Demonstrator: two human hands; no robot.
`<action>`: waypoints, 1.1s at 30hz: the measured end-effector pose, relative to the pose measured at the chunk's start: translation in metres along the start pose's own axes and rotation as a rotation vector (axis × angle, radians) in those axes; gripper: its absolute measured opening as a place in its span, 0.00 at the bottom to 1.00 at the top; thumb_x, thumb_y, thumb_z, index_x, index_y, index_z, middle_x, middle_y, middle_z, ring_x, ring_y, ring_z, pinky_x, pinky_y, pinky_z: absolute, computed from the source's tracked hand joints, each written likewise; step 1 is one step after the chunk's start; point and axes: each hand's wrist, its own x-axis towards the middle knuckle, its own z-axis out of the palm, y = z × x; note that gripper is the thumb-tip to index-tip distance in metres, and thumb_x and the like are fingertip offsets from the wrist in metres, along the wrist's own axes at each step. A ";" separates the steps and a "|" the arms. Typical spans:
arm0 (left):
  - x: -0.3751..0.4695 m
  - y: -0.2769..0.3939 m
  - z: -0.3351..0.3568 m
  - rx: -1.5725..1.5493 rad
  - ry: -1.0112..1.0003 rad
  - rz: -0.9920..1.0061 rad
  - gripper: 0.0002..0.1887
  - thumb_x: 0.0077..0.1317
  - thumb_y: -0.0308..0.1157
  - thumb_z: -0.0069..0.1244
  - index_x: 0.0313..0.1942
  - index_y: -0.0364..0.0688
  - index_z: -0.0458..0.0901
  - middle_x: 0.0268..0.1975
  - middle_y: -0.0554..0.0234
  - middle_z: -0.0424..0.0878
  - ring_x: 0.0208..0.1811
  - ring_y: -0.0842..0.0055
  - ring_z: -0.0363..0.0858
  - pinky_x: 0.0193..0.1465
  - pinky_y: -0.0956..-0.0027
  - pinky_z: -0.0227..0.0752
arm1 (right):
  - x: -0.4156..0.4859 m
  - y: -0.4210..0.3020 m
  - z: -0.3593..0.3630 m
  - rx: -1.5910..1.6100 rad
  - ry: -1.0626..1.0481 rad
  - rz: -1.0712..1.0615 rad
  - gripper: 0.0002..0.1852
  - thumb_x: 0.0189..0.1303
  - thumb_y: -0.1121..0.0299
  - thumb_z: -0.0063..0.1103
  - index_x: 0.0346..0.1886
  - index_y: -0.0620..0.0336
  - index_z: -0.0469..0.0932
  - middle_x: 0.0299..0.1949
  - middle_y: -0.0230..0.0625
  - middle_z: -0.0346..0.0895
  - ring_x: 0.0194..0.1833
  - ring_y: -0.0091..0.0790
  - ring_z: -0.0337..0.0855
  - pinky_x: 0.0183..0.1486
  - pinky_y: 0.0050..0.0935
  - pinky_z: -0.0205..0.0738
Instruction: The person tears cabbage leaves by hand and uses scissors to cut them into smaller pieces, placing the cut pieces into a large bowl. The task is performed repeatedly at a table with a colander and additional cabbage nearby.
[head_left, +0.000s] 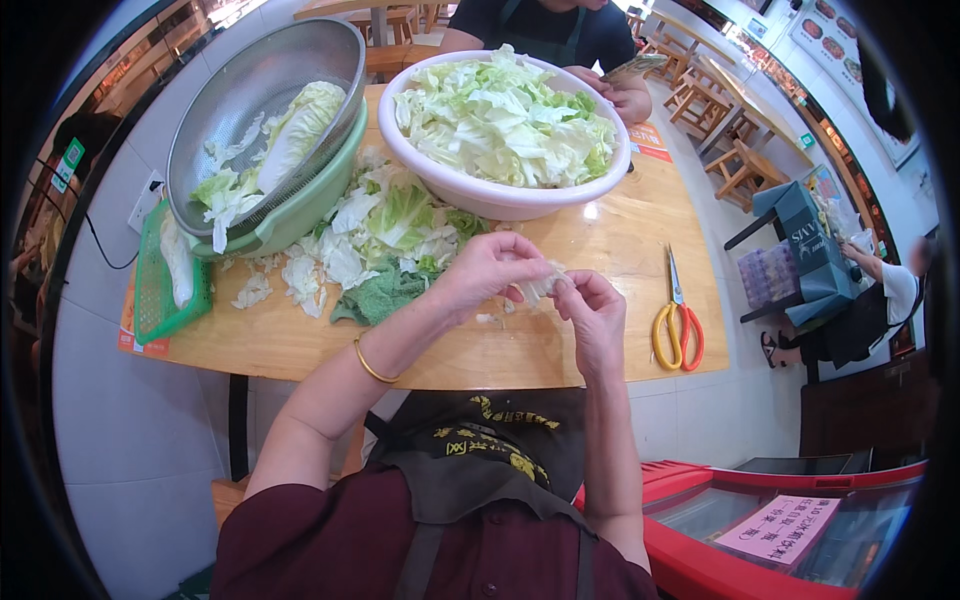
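Above the near part of the wooden table (480, 360), my left hand (499, 266) and my right hand (594, 311) pinch a small pale cabbage piece (538, 289) between them. Behind them stands a pinkish-white plastic basin (502, 199) heaped with torn cabbage leaves (517, 124). A pile of loose cabbage leaves (390, 217) lies left of the basin, partly against a green cloth (382, 292). At the far left a metal colander (217, 120) leans tilted in a light green basin (300, 225). The colander holds a napa cabbage (304, 139) and some loose leaves.
Scissors (677, 322) with yellow and red handles lie on the right, blades pointing away. A green plastic basket (150, 300) holding a white cabbage piece (177, 259) sits at the left edge. Another person (540, 30) sits opposite. A red-framed freezer (690, 517) stands at lower right.
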 end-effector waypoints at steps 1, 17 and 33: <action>0.000 0.001 -0.001 0.033 -0.041 0.004 0.09 0.60 0.34 0.62 0.36 0.42 0.80 0.35 0.69 0.84 0.34 0.85 0.81 0.32 0.81 0.73 | 0.002 0.000 -0.002 -0.164 0.038 -0.053 0.04 0.62 0.76 0.60 0.38 0.65 0.78 0.30 0.26 0.79 0.33 0.17 0.75 0.38 0.17 0.69; 0.000 0.003 0.003 -0.130 0.032 0.054 0.11 0.62 0.31 0.59 0.39 0.35 0.79 0.37 0.59 0.84 0.36 0.79 0.83 0.36 0.77 0.81 | 0.001 0.006 -0.011 0.122 -0.071 0.102 0.06 0.60 0.77 0.62 0.39 0.66 0.79 0.32 0.33 0.80 0.31 0.22 0.78 0.36 0.20 0.73; 0.000 0.004 -0.005 -0.258 -0.136 -0.063 0.09 0.66 0.28 0.52 0.43 0.33 0.77 0.43 0.53 0.84 0.41 0.69 0.87 0.41 0.70 0.83 | -0.013 0.010 -0.016 -1.080 0.119 -0.465 0.08 0.55 0.76 0.62 0.39 0.58 0.82 0.40 0.40 0.81 0.59 0.42 0.74 0.63 0.41 0.58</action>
